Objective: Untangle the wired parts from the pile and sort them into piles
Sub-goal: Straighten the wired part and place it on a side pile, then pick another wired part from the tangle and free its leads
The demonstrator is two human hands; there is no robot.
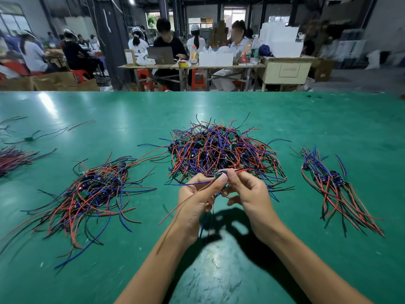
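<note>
Both hands meet just in front of the big tangled pile (pixel 221 150), which lies in the middle of the green table (pixel 317 119). The left hand (pixel 196 200) has its fingers curled around one wired part (pixel 218 174); the thumb and the first finger pinch the small board of this part near its top. The right hand (pixel 245 194) also pinches at the same part, with its thumb and first finger on the wires just beside the board, and its other fingers are bent below. From the held part a blue wire (pixel 186 183) goes out to the left, and a thin red wire (pixel 175 210) hangs down across the left wrist. More wires hang down between the two hands, above their shadow on the table.

To the left of the hands lies a loose sorted pile (pixel 96 189) with red, blue and black wires spread out in all directions. To the right, well apart from the hands, lies a narrower sorted bundle (pixel 328 183) (its wires point mostly toward the near right side). At the far left edge of the table there is another bundle (pixel 11 159), only partly in view, and some single wires (pixel 43 134) behind it.

Behind the table, people (pixel 166 42) sit at wooden work tables (pixel 190 66) with white boxes (pixel 215 59) and bottles.
</note>
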